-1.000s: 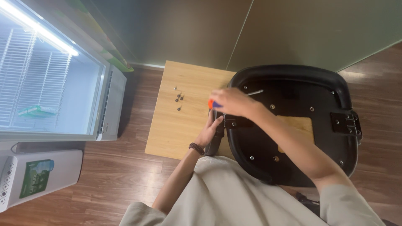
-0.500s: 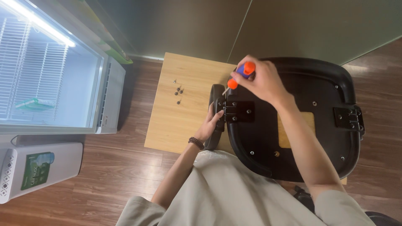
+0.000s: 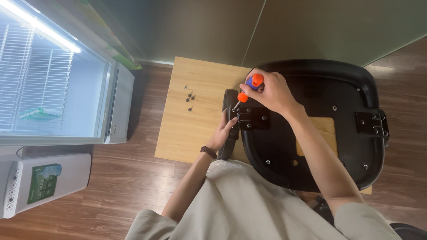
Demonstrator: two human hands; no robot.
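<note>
A black chair seat (image 3: 311, 146) lies upside down on a light wooden table (image 3: 191, 129). My right hand (image 3: 269, 91) grips an orange-and-blue screwdriver (image 3: 247, 90), its tip set down on a black metal bracket (image 3: 252, 118) at the seat's left edge. My left hand (image 3: 223, 132) holds the black armrest (image 3: 229, 122) against that bracket. Several small screws (image 3: 190, 97) lie loose on the table to the left of the seat. A second bracket (image 3: 372, 123) sits on the seat's right edge.
An open display fridge (image 3: 58, 89) with white wire shelves stands on the wooden floor at left. A white appliance with a green label (image 3: 40, 184) lies below it. A green wall runs behind the table.
My right hand lifted the screwdriver from low over the bracket and set it upright, its tip now on the bracket. My left hand stays on the armrest.
</note>
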